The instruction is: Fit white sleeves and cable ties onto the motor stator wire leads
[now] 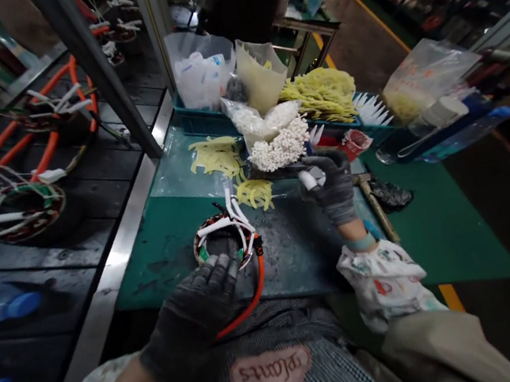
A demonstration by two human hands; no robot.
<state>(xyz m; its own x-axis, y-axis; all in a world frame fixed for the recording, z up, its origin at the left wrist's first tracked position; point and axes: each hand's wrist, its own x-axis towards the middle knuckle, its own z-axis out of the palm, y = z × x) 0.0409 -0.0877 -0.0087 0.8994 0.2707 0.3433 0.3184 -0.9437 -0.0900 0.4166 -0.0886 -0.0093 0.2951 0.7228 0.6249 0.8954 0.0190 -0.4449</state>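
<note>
A ring-shaped wound coil (pixel 199 248) with white sleeves and an orange cable (pixel 261 275) lies on the dark work mat. My left hand (pixel 198 303), in a grey glove, rests on the coil's near edge with its fingers stretched out. My right hand (pixel 333 187), gloved as well, is beside a heap of small white pieces (pixel 281 147); its fingers are bent, with white fingertips, and what they hold, if anything, is too small to name. Yellow curved strips (pixel 255 192) lie just beyond the coil.
A hammer (pixel 377 209) and a crumpled black bag (pixel 391 194) lie right of my right hand. Behind are a blue tray (pixel 201 123), yellow strips (pixel 321 93) and plastic bags (pixel 203 78). On the left, a roller conveyor (pixel 50 260) carries more coils (pixel 25 215).
</note>
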